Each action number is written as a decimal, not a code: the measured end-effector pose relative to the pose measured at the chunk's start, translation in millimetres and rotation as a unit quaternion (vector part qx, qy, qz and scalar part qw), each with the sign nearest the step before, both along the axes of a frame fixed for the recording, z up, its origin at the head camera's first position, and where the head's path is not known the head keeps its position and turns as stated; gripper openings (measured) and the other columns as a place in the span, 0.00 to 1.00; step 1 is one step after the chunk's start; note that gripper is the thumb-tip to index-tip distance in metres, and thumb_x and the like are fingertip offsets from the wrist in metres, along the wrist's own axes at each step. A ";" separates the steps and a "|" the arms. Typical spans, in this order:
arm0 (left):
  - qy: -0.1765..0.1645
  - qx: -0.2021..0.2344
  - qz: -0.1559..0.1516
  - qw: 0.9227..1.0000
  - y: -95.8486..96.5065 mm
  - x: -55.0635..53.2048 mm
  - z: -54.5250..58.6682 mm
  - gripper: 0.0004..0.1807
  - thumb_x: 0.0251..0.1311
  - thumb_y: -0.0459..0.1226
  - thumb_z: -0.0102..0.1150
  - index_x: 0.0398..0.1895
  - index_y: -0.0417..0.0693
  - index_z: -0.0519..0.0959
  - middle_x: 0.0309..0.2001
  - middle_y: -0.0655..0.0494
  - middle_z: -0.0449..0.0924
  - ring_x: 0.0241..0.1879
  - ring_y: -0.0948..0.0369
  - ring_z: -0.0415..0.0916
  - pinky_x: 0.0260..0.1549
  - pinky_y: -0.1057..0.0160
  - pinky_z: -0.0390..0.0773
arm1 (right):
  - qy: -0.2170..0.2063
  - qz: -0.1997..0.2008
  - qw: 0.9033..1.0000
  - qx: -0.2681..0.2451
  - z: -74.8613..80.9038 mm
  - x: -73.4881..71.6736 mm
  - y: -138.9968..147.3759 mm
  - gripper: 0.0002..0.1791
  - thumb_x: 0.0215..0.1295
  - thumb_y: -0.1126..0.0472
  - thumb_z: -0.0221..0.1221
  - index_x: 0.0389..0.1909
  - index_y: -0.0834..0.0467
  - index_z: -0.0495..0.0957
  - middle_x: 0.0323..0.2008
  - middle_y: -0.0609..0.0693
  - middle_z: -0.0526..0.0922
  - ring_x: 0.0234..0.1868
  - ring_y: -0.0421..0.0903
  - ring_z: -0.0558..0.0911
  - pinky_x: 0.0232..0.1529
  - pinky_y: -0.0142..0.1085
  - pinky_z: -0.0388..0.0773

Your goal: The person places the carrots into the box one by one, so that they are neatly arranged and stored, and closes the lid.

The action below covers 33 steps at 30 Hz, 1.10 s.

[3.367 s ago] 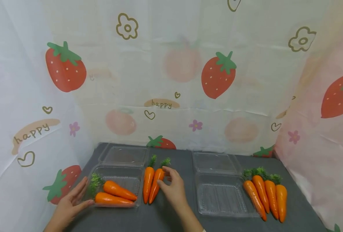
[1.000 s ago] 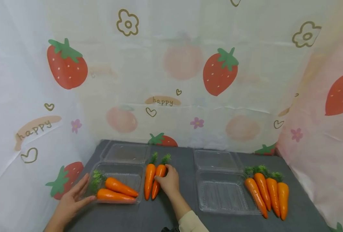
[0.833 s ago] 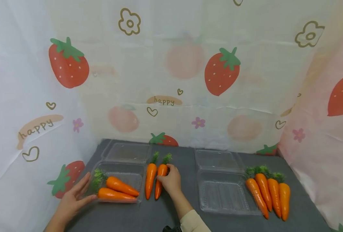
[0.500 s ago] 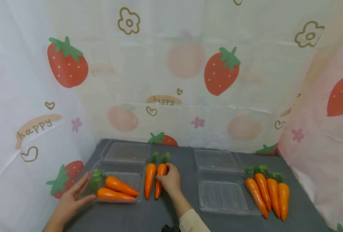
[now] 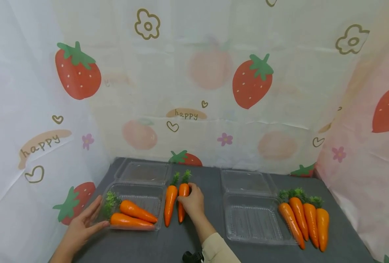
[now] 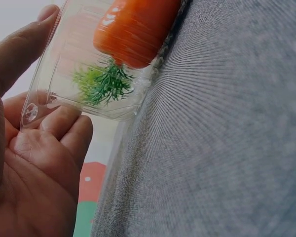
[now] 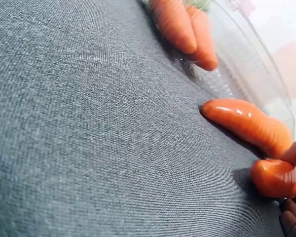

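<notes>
My right hand (image 5: 195,204) pinches one orange carrot (image 5: 183,190) with a leafy green top between thumb and fingers. Its tip points toward me, and in the right wrist view a shadow lies on the cloth beside the held carrot (image 7: 274,177). Just left of it lies another carrot (image 5: 170,204). At the left, my left hand (image 5: 80,229) grips the near left corner of a clear plastic container (image 5: 135,186), thumb at the front and fingers along the side. Inside that container two carrots (image 5: 136,210) lie slanted, their greens (image 6: 108,84) against the left wall.
A second clear container (image 5: 252,239) with its lid folded back stands right of centre, nothing in it. Several carrots (image 5: 308,223) lie side by side next to it, one overlapping its right edge. Grey cloth (image 5: 201,175) covers the table; printed curtains (image 5: 214,91) enclose it.
My right hand has taken hold of the right carrot of the middle pair and drawn it away from its neighbour, tilting it slightly. The left hand stays at the container's corner.
</notes>
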<state>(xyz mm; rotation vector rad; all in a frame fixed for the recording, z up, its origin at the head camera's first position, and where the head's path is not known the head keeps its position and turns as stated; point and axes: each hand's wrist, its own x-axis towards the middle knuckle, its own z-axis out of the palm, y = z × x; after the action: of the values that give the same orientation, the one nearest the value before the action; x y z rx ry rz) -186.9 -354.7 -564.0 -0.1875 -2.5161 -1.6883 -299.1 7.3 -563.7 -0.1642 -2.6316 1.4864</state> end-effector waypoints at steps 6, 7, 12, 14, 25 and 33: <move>-0.011 0.001 0.000 1.000 0.9 1.7 -0.2 0.50 0.63 0.36 0.70 0.83 0.43 0.51 0.80 0.36 0.47 0.62 0.93 0.56 0.54 0.86 0.68 | -0.001 -0.006 1.000 0.001 -1.2 -0.3 1.8 0.36 0.51 0.64 0.73 0.65 0.59 0.77 0.55 0.59 0.82 0.50 0.56 0.82 0.44 0.49 0.85; -0.010 0.006 -0.001 1.000 1.2 2.1 -0.5 0.50 0.63 0.36 0.70 0.82 0.43 0.51 0.80 0.36 0.47 0.62 0.93 0.56 0.54 0.85 0.68 | 0.006 -0.008 1.000 0.003 -1.5 -0.6 2.2 0.35 0.50 0.65 0.72 0.64 0.60 0.77 0.55 0.60 0.82 0.49 0.56 0.82 0.44 0.48 0.84; 0.000 0.003 -0.001 1.000 2.4 2.8 -1.9 0.49 0.63 0.35 0.70 0.82 0.41 0.51 0.80 0.38 0.47 0.63 0.92 0.56 0.55 0.86 0.67 | 0.040 -0.019 0.999 0.015 -2.4 -0.8 5.0 0.32 0.46 0.68 0.68 0.58 0.64 0.81 0.50 0.60 0.85 0.46 0.55 0.83 0.44 0.46 0.83; 0.003 0.001 0.001 1.000 2.5 3.3 -2.4 0.49 0.63 0.35 0.70 0.82 0.41 0.51 0.80 0.38 0.48 0.63 0.93 0.56 0.55 0.86 0.67 | 0.040 -0.024 0.999 0.012 -2.4 0.4 6.5 0.31 0.47 0.68 0.69 0.58 0.64 0.81 0.49 0.59 0.86 0.45 0.54 0.84 0.44 0.46 0.84; 0.015 0.008 -0.003 1.000 -0.2 1.8 -1.8 0.49 0.62 0.31 0.70 0.82 0.43 0.53 0.79 0.39 0.50 0.62 0.91 0.59 0.54 0.85 0.69 | 0.034 -0.043 0.998 -0.042 0.0 8.3 16.5 0.31 0.49 0.70 0.70 0.59 0.65 0.80 0.49 0.59 0.86 0.45 0.54 0.84 0.43 0.47 0.85; 0.008 0.000 0.001 1.000 -0.2 1.4 -0.9 0.49 0.63 0.33 0.70 0.82 0.45 0.53 0.79 0.38 0.50 0.62 0.91 0.59 0.53 0.86 0.68 | 0.059 -0.049 0.995 -0.069 1.2 10.4 24.0 0.32 0.50 0.71 0.70 0.61 0.66 0.79 0.52 0.59 0.86 0.50 0.57 0.84 0.48 0.50 0.85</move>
<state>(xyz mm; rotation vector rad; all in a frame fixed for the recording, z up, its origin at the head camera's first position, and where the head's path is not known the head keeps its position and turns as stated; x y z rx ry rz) -185.5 -354.9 -564.9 -0.1974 -2.5037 -1.6806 -288.7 31.3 -562.6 -0.2078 -2.3945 1.5938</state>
